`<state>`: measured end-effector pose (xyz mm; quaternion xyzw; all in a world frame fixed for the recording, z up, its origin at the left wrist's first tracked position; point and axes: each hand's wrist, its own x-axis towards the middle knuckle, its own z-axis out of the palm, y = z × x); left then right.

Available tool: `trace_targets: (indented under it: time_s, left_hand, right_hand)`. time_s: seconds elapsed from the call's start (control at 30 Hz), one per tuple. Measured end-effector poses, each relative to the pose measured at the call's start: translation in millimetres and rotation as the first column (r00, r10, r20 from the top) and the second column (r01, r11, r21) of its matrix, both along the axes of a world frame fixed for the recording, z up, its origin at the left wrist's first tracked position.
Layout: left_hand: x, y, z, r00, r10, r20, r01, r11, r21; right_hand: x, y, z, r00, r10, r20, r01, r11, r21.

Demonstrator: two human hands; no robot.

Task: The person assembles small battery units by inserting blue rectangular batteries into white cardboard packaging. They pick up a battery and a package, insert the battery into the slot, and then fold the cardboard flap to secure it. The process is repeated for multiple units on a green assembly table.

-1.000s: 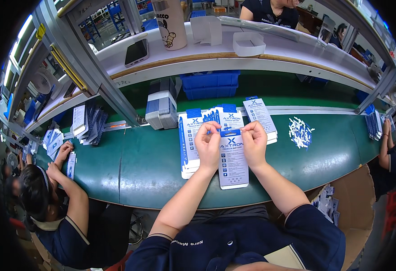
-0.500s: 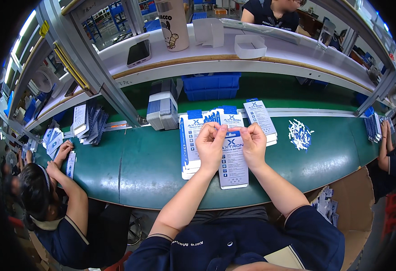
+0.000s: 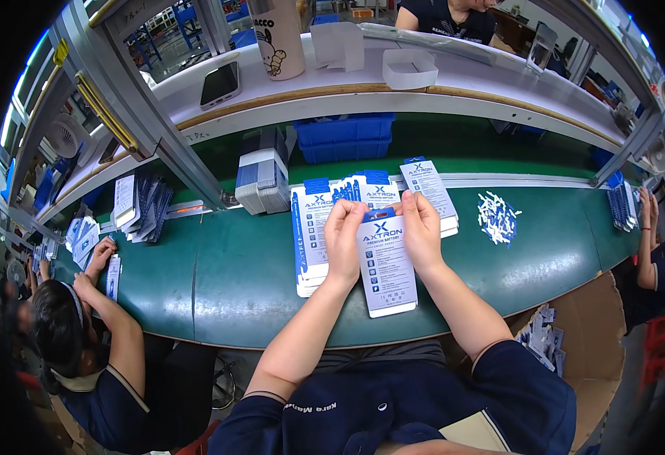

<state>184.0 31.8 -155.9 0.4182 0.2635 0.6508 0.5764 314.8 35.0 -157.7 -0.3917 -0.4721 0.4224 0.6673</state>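
Between my hands is a flat white and blue battery box with a hang-hole tab at its top. My left hand is closed on the upper left corner, fingers curled by the tab. On the upper right edge, my right hand is closed too, its thumb near the tab. Just beyond my left hand lies a stack of similar boxes, with another stack partly hidden behind my hands. Further right is a third stack.
A pile of small white and blue pieces lies right on the green table. A banded card stack and blue bin stand at the back. A cardboard carton is at lower right. A co-worker sits left.
My hands have moved apart slightly, from pinching together above the box's tab to gripping its upper sides. The box's lower end has tilted a little, and the whole view has shifted slightly.
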Motion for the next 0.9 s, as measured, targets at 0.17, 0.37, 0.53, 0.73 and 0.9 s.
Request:
trace_targets:
  time_s: [0.17,0.37,0.53,0.73,0.9]
  left_hand:
    - [4,-2,2,0.979,-0.112,-0.169,0.129,0.987,0.093]
    - [8,0,0,0.962,-0.154,-0.224,0.164,0.986,0.027]
    - [4,4,-1,0.974,-0.157,-0.163,0.161,0.987,0.014]
    - [-5,10,-4,0.961,-0.187,-0.205,0.176,0.982,-0.072]
    - [-3,14,-9,0.981,-0.006,-0.193,0.017,0.998,0.055]
  right_hand:
    - [9,8,5,0.991,-0.090,-0.103,0.081,0.993,-0.087]
    - [13,9,4,0.993,-0.025,-0.113,0.016,0.997,-0.078]
    - [14,10,11,0.977,0.139,-0.165,-0.162,0.977,-0.136]
    - [19,11,12,0.938,0.278,-0.205,-0.320,0.925,-0.207]
    - [18,10,7,0.929,0.346,-0.128,-0.367,0.904,-0.218]
